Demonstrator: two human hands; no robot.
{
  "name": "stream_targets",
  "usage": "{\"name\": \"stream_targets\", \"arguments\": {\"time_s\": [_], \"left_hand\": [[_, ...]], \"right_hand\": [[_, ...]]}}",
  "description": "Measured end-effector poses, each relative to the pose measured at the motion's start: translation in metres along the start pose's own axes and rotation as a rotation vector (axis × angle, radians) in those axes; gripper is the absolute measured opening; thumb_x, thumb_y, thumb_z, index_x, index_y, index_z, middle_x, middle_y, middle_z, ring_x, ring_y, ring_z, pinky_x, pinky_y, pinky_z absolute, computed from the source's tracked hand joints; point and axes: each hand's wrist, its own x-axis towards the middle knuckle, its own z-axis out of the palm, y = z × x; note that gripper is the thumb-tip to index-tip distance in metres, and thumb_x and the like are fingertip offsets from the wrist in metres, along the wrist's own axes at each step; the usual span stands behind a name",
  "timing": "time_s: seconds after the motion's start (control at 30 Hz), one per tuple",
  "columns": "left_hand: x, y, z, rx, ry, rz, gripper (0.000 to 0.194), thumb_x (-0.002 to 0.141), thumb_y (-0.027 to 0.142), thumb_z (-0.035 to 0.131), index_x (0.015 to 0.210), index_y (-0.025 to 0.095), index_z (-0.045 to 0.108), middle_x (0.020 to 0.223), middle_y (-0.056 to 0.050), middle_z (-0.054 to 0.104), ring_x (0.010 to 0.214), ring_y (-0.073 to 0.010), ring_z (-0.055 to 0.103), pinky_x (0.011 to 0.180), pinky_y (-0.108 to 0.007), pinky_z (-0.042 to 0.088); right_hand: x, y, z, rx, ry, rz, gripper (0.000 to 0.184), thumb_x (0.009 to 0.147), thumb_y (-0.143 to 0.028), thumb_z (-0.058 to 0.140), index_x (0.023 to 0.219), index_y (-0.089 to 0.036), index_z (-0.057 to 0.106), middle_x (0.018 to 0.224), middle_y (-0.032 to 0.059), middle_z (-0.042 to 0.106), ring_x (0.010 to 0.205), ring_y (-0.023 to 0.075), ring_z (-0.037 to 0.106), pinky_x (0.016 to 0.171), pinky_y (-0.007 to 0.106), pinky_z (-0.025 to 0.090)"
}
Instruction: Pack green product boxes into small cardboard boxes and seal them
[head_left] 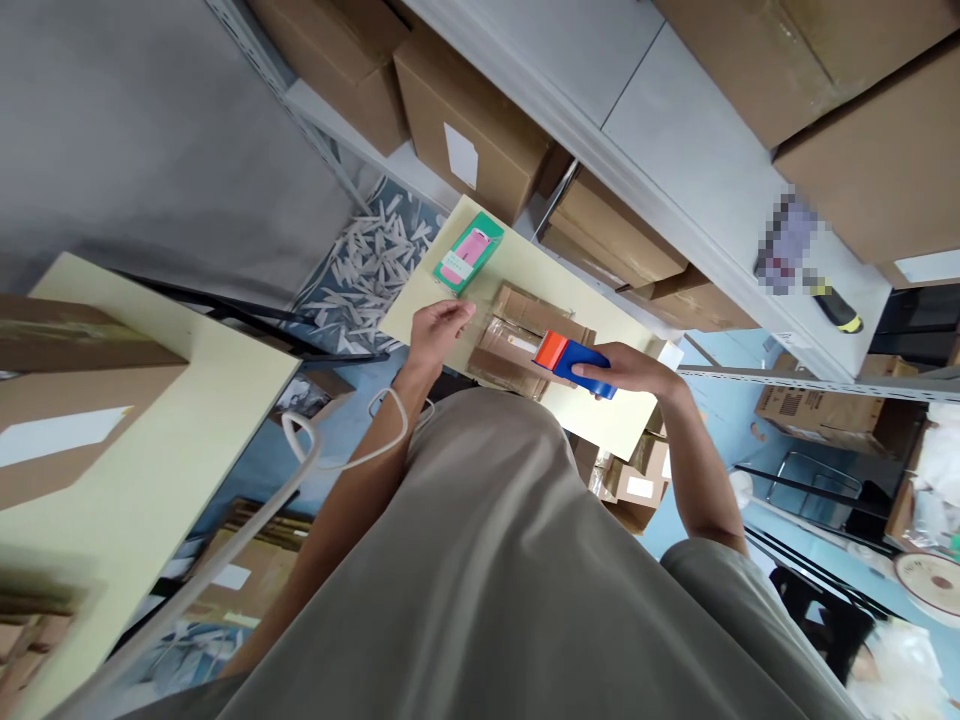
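Observation:
My right hand (626,368) is wrapped round the blue body of a tape dispenser (585,366). Its orange front end points left, over a flat cardboard box (510,362) with shiny tape on its top. Left of that box is my left hand (437,332), with thumb and fingers pinched together; whatever is between them is too small to make out. Just beyond the left hand, a green box with a pink picture (469,255) lies on the pale yellow table (411,292).
Cardboard boxes (472,125) fill the shelf behind the table. A yellow and black handled tool (838,305) lies on the upper shelf (697,130). To the left stands another table (150,330) bearing a large box (67,400). A white cable (401,420) hangs by my left forearm.

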Motion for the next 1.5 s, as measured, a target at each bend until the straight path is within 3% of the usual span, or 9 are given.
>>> {"name": "stream_targets", "arguments": {"time_s": [0.23,0.47,0.77,0.9,1.03,1.13,1.23,1.37,1.5], "left_hand": [[0.024,-0.018,0.013,-0.001,-0.032,-0.027,0.037,0.075,0.052,0.089,0.076,0.018,0.072,0.064,0.002,0.061,0.059,-0.0117,0.052,0.057,-0.025,0.041],[0.040,-0.051,0.010,0.042,-0.009,-0.116,0.040,0.073,0.053,0.090,0.077,0.017,0.075,0.063,0.001,0.061,0.062,-0.0121,0.053,0.058,-0.024,0.040],[0.048,-0.085,0.023,0.077,-0.040,-0.288,0.039,0.076,0.054,0.090,0.085,0.017,0.079,0.083,-0.007,0.075,0.072,-0.0160,0.063,0.067,-0.029,0.048],[0.049,-0.086,0.019,0.274,-0.072,-0.191,0.041,0.082,0.051,0.086,0.106,0.017,0.080,0.090,-0.008,0.077,0.082,-0.0218,0.070,0.078,-0.034,0.053],[0.044,-0.072,0.016,0.517,0.026,0.028,0.055,0.085,0.049,0.085,0.130,0.021,0.073,0.094,-0.004,0.078,0.084,-0.0226,0.071,0.086,-0.035,0.054],[0.035,-0.060,0.024,0.557,-0.038,0.188,0.040,0.090,0.053,0.078,0.114,0.021,0.075,0.092,-0.004,0.077,0.080,-0.0202,0.069,0.084,-0.033,0.054],[0.028,-0.053,0.033,0.571,-0.102,0.209,0.033,0.087,0.050,0.081,0.102,0.022,0.072,0.090,-0.003,0.076,0.081,-0.0201,0.070,0.083,-0.032,0.055],[0.026,-0.051,0.037,0.609,-0.063,0.190,0.027,0.087,0.045,0.079,0.100,0.023,0.070,0.091,-0.004,0.077,0.078,-0.0200,0.070,0.083,-0.033,0.055],[0.025,-0.050,0.037,0.626,-0.020,0.230,0.026,0.088,0.044,0.078,0.099,0.023,0.069,0.092,-0.005,0.077,0.079,-0.0209,0.070,0.083,-0.034,0.056]], "right_hand": [[0.030,0.011,-0.022,0.067,-0.063,0.045,0.059,0.086,-0.072,0.087,0.093,-0.015,0.077,0.072,0.0079,0.079,0.057,0.0196,0.074,0.049,0.028,0.059],[0.056,0.022,-0.020,-0.009,-0.102,0.150,0.065,0.084,-0.081,0.083,0.084,-0.017,0.069,0.069,0.0076,0.077,0.058,0.0189,0.074,0.051,0.027,0.059],[0.062,0.014,-0.019,-0.136,-0.093,0.210,0.062,0.093,-0.079,0.075,0.084,-0.018,0.066,0.071,0.0060,0.076,0.058,0.0163,0.072,0.051,0.023,0.053],[0.065,0.015,-0.019,-0.176,-0.093,0.191,0.061,0.094,-0.078,0.074,0.089,-0.018,0.068,0.076,0.0061,0.077,0.061,0.0167,0.071,0.054,0.025,0.051],[0.066,0.017,-0.021,-0.229,-0.079,0.167,0.060,0.094,-0.077,0.074,0.089,-0.018,0.069,0.076,0.0053,0.077,0.066,0.0180,0.070,0.058,0.026,0.050],[0.068,0.022,-0.022,-0.233,-0.072,0.146,0.059,0.093,-0.077,0.076,0.086,-0.018,0.069,0.074,0.0057,0.076,0.071,0.0201,0.071,0.061,0.027,0.050],[0.071,0.025,-0.021,-0.199,-0.079,0.134,0.061,0.090,-0.078,0.078,0.088,-0.017,0.072,0.074,0.0063,0.077,0.073,0.0213,0.073,0.063,0.027,0.052],[0.066,0.020,-0.019,-0.123,-0.090,0.122,0.066,0.085,-0.082,0.080,0.097,-0.017,0.074,0.078,0.0062,0.079,0.073,0.0208,0.075,0.063,0.027,0.056],[0.042,0.025,-0.030,-0.027,-0.179,0.243,0.079,0.078,-0.093,0.077,0.093,-0.015,0.074,0.074,0.0095,0.078,0.067,0.0212,0.074,0.062,0.029,0.058]]}}
